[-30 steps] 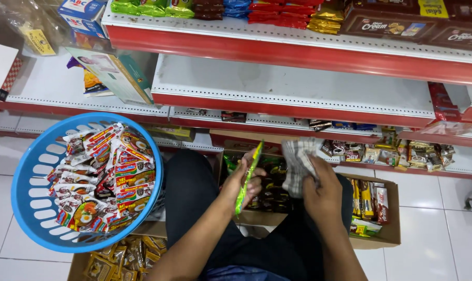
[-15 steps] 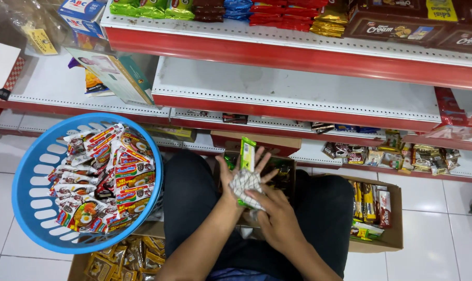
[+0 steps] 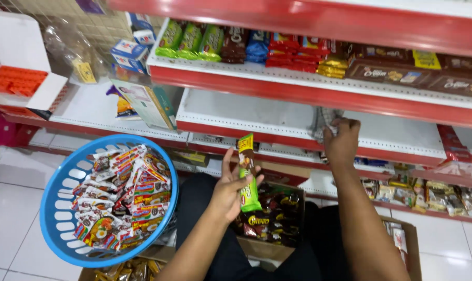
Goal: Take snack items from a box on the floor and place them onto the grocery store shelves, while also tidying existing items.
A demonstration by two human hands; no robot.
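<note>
1. A white box lid (image 3: 17, 44) with an orange tray (image 3: 17, 81) is seen at the far left on the shelf.
2. A round blue basket (image 3: 59, 182) is seen lower down, filled with red and white snack packets (image 3: 124, 195).
3. Green, brown, blue, red and yellow packets (image 3: 246, 47) are lined up on the top shelf.
4. A long green and brown snack packet (image 3: 248, 174) is held upright by the left hand (image 3: 228, 190). The fingers are half curled around it.
5. An open cardboard box (image 3: 269, 247) of dark packets is seen just under that hand.
6. A checked grey cloth (image 3: 319, 122) is gripped by the right hand (image 3: 342, 140), fingers closed, on the bare white shelf (image 3: 402, 135).
</note>
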